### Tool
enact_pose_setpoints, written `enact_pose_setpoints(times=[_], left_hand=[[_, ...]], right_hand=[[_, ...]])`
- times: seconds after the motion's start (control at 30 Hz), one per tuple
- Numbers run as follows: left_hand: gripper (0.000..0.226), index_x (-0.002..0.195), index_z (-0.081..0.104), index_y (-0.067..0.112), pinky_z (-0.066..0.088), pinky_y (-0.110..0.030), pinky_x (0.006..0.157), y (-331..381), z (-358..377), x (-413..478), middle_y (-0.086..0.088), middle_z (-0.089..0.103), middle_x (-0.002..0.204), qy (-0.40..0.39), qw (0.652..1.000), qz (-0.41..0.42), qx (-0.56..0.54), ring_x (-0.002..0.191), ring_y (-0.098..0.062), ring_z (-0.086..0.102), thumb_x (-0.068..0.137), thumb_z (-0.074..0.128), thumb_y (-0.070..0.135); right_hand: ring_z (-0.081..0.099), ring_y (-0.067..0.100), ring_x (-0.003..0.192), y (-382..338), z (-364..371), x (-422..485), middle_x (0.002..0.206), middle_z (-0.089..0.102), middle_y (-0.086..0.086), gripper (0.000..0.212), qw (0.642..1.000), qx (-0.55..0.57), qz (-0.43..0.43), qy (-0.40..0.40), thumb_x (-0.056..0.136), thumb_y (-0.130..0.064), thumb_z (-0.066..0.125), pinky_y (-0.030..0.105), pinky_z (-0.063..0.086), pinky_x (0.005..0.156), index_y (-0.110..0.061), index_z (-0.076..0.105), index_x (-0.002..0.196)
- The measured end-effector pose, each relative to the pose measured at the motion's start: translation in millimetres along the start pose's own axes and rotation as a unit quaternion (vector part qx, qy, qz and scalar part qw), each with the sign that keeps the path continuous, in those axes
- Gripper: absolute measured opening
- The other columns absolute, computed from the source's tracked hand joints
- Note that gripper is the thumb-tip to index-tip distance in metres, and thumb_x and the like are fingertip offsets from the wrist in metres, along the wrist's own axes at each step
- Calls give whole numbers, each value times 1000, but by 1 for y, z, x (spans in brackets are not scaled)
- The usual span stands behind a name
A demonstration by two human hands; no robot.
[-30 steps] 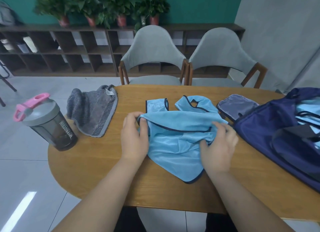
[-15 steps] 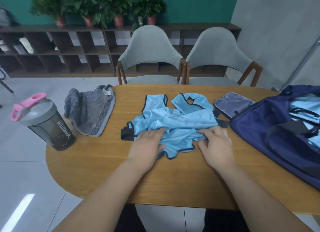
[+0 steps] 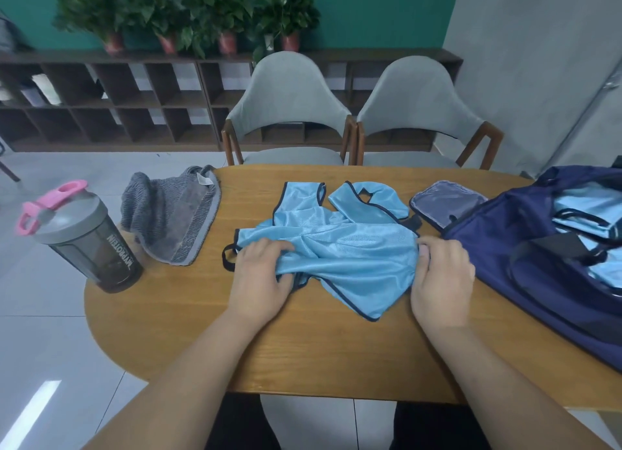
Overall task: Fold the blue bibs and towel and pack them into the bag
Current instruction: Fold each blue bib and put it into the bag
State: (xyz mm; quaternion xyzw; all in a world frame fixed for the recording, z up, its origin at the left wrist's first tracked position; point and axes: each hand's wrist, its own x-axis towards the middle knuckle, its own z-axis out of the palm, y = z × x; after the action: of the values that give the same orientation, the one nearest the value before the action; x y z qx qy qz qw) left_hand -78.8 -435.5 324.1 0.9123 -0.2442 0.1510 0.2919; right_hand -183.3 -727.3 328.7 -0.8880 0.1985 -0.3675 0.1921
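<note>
**Blue bib (image 3: 346, 247) gripped at both sides on the counter (image 3: 303, 348)**

The left hand (image 3: 261, 274) lies on the bib's left part with its fingers curled into a bunch of the fabric. A black strap loop pokes out just left of it. The right hand (image 3: 441, 278) pinches the bib's right edge, thumb on top and fingers curled. Between the hands the bib lies rumpled on the wood, with a dark-trimmed corner pointing toward the near edge. Its two shoulder straps spread out toward the far side.

Just right of the right hand sits the navy bag (image 3: 525, 254) with its top open — more light blue folded bibs (image 3: 585, 207) lie inside. A small mesh pouch (image 3: 444, 202) lies at the bag's far left corner, near the bib's right strap. The grey towel (image 3: 171, 214) lies crumpled at the far left of the counter, partly over the edge. Near it on the left stands a dark shaker bottle (image 3: 84, 237), upright, with a grey lid and a pink loop. Beyond the counter stand two grey chairs (image 3: 289, 106).
</note>
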Motion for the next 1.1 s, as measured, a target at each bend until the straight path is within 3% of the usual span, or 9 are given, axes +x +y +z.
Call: enact_pose_setpoints(times=[0.1, 0.23, 0.37, 0.5, 0.63, 0.73, 0.87, 1.0, 1.1], left_hand=[[50, 129, 61, 32, 32, -30, 107, 4, -3, -7, 15, 52, 105, -47, 996, -10, -70, 108, -10, 49, 80, 57, 43], [40, 129, 63, 30, 35, -32, 108, 2, -4, -11, 20, 49, 100, -37, 996, -12, -75, 104, -6, 48, 90, 56, 35], [32, 125, 68, 26, 49, -39, 94, -2, -3, -12, 11, 55, 105, 38, 993, -42, -102, 86, -13, 53, 97, 62, 10], [25, 123, 70, 22, 51, -35, 89, 0, -10, -13, 11, 67, 111, 106, 984, -69, -126, 91, -10, 62, 103, 60, 11], [23, 124, 69, 31, 46, -35, 84, 11, -7, -16, 18, 62, 77, 102, 981, -110, -126, 86, -18, 56, 104, 60, 23], [21, 122, 67, 37, 44, -30, 82, 27, -2, -15, 17, 46, 62, 89, 980, -85, -159, 75, -16, 49, 103, 62, 28], [13, 110, 70, 35, 34, -22, 59, 50, -4, -4, 11, 36, 57, 64, 949, -117, -286, 56, -9, 35, 100, 70, 26], [13, 103, 71, 33, 34, -33, 56, 56, -21, 15, -29, 50, 67, 11, 911, -159, -382, 57, -23, 37, 96, 75, 22], [10, 95, 69, 35, 46, -42, 56, 49, -29, 28, -17, 70, 71, -27, 923, -163, -348, 56, -23, 51, 90, 76, 29]], right_hand=[[52, 29, 106, -5, -3, -5, 116, 59, 5, 28, 996, -14, -93, -4, 104, -32, 51, 45, 40, 90, -17, 70, 119], [56, 12, 118, -11, 7, -20, 124, 61, -13, 36, 917, 30, -323, -232, 100, -57, 60, 34, 45, 98, -33, 70, 124], [63, 20, 111, 6, 30, -8, 115, 66, -12, 17, 964, -11, -196, -180, 93, -29, 74, 42, 49, 96, -31, 78, 110], [56, 38, 124, -2, 20, -4, 130, 63, 9, 40, 978, -82, -166, -91, 81, 0, 71, 53, 41, 109, -17, 75, 117], [51, 31, 135, -31, 6, -19, 142, 59, 5, 40, 925, 30, -351, -145, 87, -17, 74, 47, 37, 115, -21, 72, 126], [46, 24, 140, -40, 19, -22, 143, 56, -6, 31, 899, 29, -382, -211, 96, -41, 70, 44, 36, 115, -32, 71, 126], [61, 21, 108, -56, 28, -23, 106, 65, -10, 15, 918, 91, -349, -163, 104, -38, 65, 40, 45, 99, -25, 73, 104], [62, 14, 84, -81, 24, -28, 89, 69, -10, 29, 945, 161, -263, -108, 106, -44, 56, 29, 46, 85, -19, 71, 102], [63, 7, 77, -95, 16, -22, 85, 71, -14, 38, 953, 220, -165, -124, 103, -54, 54, 26, 49, 75, -22, 73, 100]])
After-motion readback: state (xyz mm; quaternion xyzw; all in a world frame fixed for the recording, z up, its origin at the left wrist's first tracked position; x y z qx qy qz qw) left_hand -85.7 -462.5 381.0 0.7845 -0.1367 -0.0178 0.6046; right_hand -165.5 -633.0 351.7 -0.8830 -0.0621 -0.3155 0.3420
